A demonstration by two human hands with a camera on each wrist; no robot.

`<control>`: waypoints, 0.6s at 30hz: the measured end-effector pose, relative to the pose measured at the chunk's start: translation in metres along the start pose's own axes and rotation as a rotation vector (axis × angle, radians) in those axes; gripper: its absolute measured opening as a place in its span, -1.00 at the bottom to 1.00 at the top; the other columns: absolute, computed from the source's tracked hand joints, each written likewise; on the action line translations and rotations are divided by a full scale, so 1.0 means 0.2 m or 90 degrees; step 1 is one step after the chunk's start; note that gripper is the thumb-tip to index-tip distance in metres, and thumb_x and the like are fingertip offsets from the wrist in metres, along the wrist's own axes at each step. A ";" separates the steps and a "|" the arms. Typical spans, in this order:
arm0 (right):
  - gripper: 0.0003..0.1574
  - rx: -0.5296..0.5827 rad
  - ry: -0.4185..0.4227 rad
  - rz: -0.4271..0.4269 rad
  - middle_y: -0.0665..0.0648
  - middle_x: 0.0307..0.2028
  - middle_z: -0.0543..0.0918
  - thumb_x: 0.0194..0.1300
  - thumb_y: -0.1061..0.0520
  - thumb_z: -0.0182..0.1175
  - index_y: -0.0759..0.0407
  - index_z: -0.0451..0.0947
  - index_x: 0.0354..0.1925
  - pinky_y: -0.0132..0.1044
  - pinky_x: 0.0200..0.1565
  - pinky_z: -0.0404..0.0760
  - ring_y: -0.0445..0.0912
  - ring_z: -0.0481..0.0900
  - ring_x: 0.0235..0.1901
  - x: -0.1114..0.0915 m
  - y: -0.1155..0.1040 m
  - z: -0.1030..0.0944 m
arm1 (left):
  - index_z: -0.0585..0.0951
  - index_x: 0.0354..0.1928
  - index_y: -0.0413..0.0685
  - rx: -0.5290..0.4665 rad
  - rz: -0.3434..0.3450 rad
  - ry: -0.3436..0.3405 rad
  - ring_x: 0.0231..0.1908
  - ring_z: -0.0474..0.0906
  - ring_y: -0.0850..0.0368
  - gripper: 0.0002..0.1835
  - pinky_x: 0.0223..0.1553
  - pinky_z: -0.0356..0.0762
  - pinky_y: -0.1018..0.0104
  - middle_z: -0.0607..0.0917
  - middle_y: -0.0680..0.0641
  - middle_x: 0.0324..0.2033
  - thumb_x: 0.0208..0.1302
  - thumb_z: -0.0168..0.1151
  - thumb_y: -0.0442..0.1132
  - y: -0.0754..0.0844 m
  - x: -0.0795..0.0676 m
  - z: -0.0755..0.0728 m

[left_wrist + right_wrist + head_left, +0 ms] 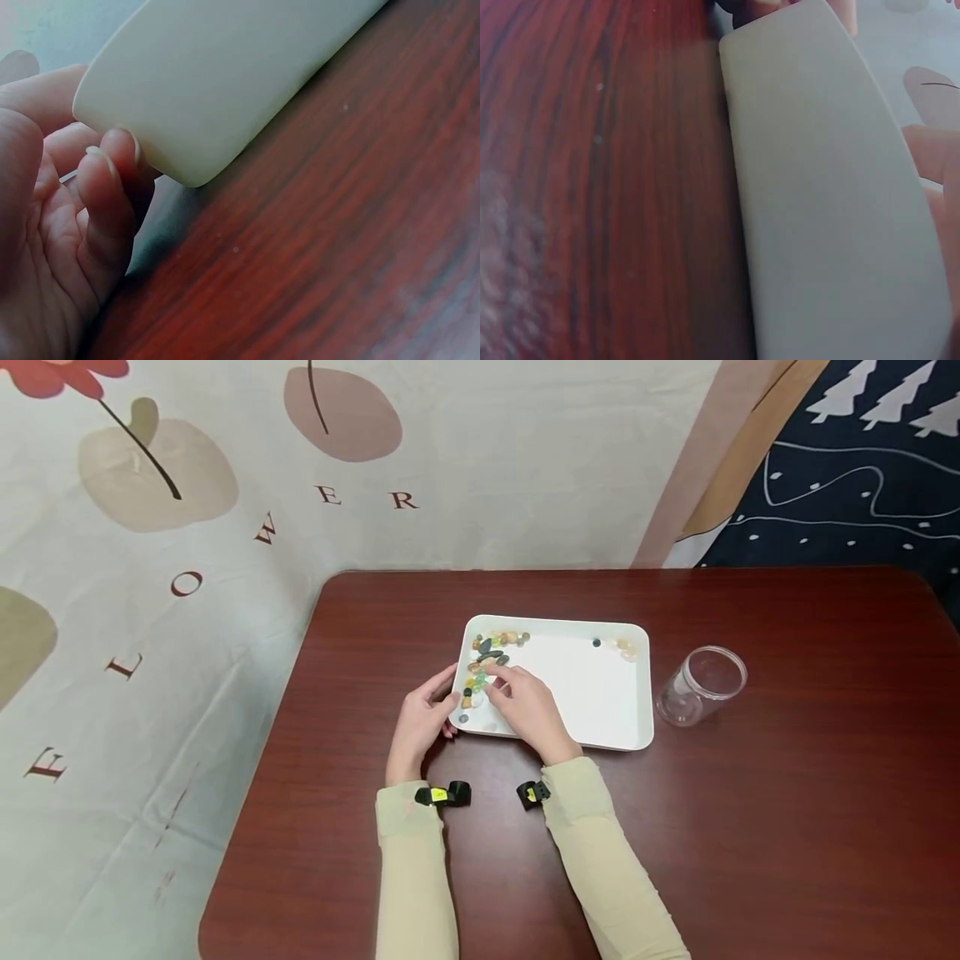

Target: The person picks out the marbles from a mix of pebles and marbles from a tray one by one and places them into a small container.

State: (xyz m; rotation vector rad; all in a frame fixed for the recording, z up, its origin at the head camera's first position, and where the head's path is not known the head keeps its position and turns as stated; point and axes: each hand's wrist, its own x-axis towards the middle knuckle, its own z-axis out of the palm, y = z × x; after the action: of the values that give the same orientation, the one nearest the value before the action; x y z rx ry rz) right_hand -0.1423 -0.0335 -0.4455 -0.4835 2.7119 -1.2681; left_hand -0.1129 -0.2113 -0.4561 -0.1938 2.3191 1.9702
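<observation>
On the table lies a white tray (555,623) with many small coloured pebbles (480,680) gathered along its left side. The left hand (422,717) holds the tray's left edge near the front corner; in the left wrist view its bent fingers (106,180) are against the tray's outer wall (187,82). Over the pebbles reaches the right hand (531,708), its index finger and thumb spread apart above them. No pebble shows between those fingertips. From the right wrist, the tray's wall (810,172) hides the fingertips and pebbles.
Right of the tray, a clear plastic jar (703,685) stands on the dark red wooden table (810,793). A few pale pebbles (624,647) and one dark pebble (596,642) sit at the tray's back right. A printed cloth (510,460) hangs behind the table.
</observation>
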 end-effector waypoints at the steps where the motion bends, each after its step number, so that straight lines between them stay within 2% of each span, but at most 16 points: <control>1: -0.59 -0.005 -0.009 0.003 -0.02 -0.34 0.55 0.25 0.03 0.06 0.05 0.48 0.06 -0.30 -0.32 0.45 -0.20 0.46 -0.38 0.00 0.00 0.00 | 0.41 0.19 0.03 0.001 0.001 0.000 -0.80 0.44 0.05 -0.52 -0.79 0.46 0.20 0.49 -0.15 0.06 0.19 0.12 -0.33 0.01 -0.01 0.00; 5: -0.59 -0.026 -0.039 0.014 -0.02 -0.35 0.57 0.25 0.03 0.05 0.03 0.47 0.07 -0.29 -0.31 0.45 -0.18 0.46 -0.38 0.00 0.00 0.00 | 0.39 0.20 -0.04 0.012 0.004 -0.001 -0.80 0.44 0.05 -0.51 -0.78 0.46 0.20 0.48 -0.19 0.06 0.19 0.10 -0.34 0.03 -0.01 0.01; 12: -0.54 -0.052 -0.083 0.016 -0.02 -0.35 0.57 0.24 0.01 0.05 0.01 0.43 0.12 -0.23 -0.25 0.46 -0.15 0.48 -0.35 0.01 0.00 0.00 | 0.43 0.17 0.20 0.023 -0.001 0.010 -0.80 0.43 0.06 -0.53 -0.77 0.48 0.18 0.51 -0.06 0.05 0.19 0.14 -0.24 -0.06 0.02 0.00; 18: -0.53 -0.073 -0.104 0.039 -0.06 -0.39 0.55 0.24 -0.03 0.04 -0.03 0.42 0.13 -0.26 -0.34 0.45 -0.17 0.46 -0.41 0.02 0.00 0.02 | 0.44 0.15 0.24 0.038 0.014 0.023 -0.80 0.43 0.05 -0.54 -0.76 0.48 0.15 0.53 -0.01 0.03 0.19 0.14 -0.21 -0.09 0.02 0.00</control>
State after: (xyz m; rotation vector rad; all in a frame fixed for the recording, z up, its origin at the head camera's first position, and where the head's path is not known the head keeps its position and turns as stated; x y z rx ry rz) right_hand -0.1443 -0.0371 -0.4468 -0.4882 2.6497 -1.0144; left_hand -0.1145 -0.2143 -0.4740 -0.2015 2.4100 1.9198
